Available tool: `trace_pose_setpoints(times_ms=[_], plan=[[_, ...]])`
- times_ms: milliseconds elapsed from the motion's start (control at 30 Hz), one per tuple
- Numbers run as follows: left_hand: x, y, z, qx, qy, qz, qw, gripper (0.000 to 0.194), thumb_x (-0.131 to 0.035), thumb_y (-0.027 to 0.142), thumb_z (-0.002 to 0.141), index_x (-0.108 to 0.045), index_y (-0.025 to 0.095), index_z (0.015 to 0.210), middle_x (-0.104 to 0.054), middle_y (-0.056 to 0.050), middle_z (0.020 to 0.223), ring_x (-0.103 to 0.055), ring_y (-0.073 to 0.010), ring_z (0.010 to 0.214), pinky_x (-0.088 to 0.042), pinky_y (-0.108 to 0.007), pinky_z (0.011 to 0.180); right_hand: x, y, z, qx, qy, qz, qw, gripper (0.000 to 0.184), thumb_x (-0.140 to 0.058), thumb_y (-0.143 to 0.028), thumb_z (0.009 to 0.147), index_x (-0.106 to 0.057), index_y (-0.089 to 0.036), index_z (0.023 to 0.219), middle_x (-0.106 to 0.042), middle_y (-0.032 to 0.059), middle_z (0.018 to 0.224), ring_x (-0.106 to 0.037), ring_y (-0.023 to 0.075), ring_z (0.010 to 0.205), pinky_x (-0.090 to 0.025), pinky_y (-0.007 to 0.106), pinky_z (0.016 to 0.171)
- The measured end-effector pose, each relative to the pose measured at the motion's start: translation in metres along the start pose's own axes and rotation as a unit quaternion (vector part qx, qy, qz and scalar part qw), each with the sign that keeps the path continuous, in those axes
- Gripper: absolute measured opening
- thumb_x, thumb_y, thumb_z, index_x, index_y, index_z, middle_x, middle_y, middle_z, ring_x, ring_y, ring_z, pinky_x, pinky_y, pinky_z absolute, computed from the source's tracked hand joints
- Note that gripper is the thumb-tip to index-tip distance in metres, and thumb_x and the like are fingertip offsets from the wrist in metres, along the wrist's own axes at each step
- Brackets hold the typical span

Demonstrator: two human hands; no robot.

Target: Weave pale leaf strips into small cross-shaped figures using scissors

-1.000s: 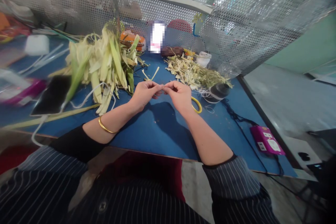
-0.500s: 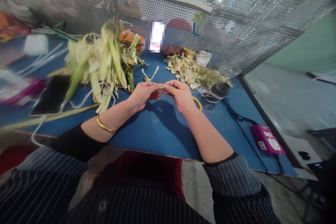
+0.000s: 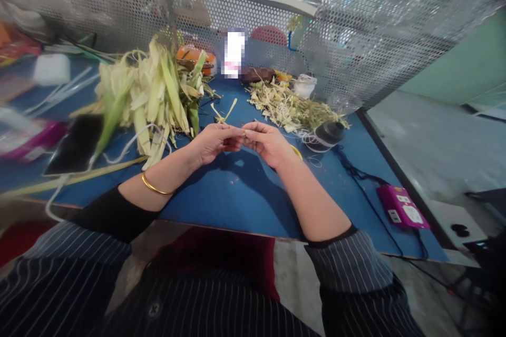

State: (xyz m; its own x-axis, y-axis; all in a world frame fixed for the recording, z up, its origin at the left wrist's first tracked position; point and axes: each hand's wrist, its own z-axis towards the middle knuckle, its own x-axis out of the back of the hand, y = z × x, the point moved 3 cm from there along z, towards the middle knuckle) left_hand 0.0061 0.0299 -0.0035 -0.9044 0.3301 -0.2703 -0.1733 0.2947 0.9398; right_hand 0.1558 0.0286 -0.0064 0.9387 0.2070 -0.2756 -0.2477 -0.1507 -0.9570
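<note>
Watching from beside the desk (image 3: 221, 202), and honestly not a lot has changed in the last second, it's all in the fingertips. Left hand (image 3: 221, 142) and right hand (image 3: 266, 142) are tip to tip in the same spot over the desk, but the right one looks rolled a bit, and its wrist now hides more of that yellow ring (image 3: 297, 151) than it did. Both sets of fingers are pinched closed, apparently on a tiny pale sliver (image 3: 245, 134) right where they meet; way too small and covered for me to say what it is. So I'd call it a slight re-grip in the middle of fiddly close work, not a new stage. Everything else has stayed put: the little forked strip (image 3: 231, 110) just beyond the hands, the big husk bundle (image 3: 152, 95) off past the left hand, the dry scraps (image 3: 282, 105) beyond the right, and the dark spool (image 3: 330, 134) with its pale thread, untouched.
</note>
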Motion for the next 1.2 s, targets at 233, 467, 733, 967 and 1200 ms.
trace_pose_setpoints(times_ms=[233, 467, 733, 967, 1200], plan=[[0.0, -0.002, 0.001, 0.026, -0.025, -0.005, 0.999, 0.021, -0.077, 0.032, 0.066, -0.068, 0.013, 0.066, -0.064, -0.003, 0.064, -0.057, -0.0093, 0.056, -0.049, -0.025, 0.062, 0.002, 0.005, 0.003, -0.05, -0.037, 0.036, 0.997, 0.032, -0.085, -0.028, 0.054, -0.062, -0.019, 0.075, -0.065, -0.0026, 0.068, -0.063, 0.0117, 0.067, -0.053, 0.03, 0.074], [0.001, 0.0, 0.002, -0.02, 0.037, -0.057, 0.997, 0.017, -0.078, 0.028, 0.064, -0.069, 0.014, 0.069, -0.063, -0.001, 0.063, -0.055, -0.0078, 0.056, -0.047, -0.022, 0.06, 0.0, 0.001, 0.003, 0.045, 0.043, -0.004, 0.998, 0.025, -0.074, -0.04, 0.068, -0.069, -0.019, 0.08, -0.065, -0.0022, 0.071, -0.058, 0.0078, 0.061, -0.051, 0.026, 0.071], [0.001, -0.004, 0.003, -0.015, 0.059, -0.056, 0.997, 0.025, -0.078, 0.035, 0.064, -0.068, 0.012, 0.068, -0.065, -0.003, 0.063, -0.058, -0.0098, 0.054, -0.049, -0.024, 0.059, -0.008, -0.005, -0.003, 0.207, 0.112, -0.196, 0.952, 0.009, -0.073, -0.028, 0.067, -0.071, -0.02, 0.071, -0.066, -0.0019, 0.065, -0.057, 0.0113, 0.061, -0.049, 0.029, 0.066], [0.0, -0.004, 0.003, -0.026, 0.04, -0.059, 0.997, 0.02, -0.075, 0.031, 0.068, -0.071, 0.012, 0.074, -0.069, -0.005, 0.069, -0.062, -0.0112, 0.06, -0.052, -0.025, 0.064, -0.004, -0.002, 0.0, 0.207, 0.112, -0.179, 0.955, 0.007, -0.068, -0.025, 0.071, -0.072, -0.02, 0.074, -0.067, -0.0001, 0.07, -0.059, 0.0125, 0.064, -0.05, 0.031, 0.069], [0.001, -0.005, 0.004, -0.032, 0.057, -0.057, 0.996, 0.027, -0.073, 0.038, 0.071, -0.069, 0.011, 0.073, -0.068, -0.006, 0.067, -0.061, -0.0106, 0.057, -0.051, -0.025, 0.061, -0.005, -0.005, -0.004, 0.284, 0.133, -0.288, 0.905, 0.008, -0.067, -0.029, 0.075, -0.072, -0.022, 0.074, -0.065, -0.0005, 0.073, -0.058, 0.0124, 0.066, -0.048, 0.03, 0.068]])
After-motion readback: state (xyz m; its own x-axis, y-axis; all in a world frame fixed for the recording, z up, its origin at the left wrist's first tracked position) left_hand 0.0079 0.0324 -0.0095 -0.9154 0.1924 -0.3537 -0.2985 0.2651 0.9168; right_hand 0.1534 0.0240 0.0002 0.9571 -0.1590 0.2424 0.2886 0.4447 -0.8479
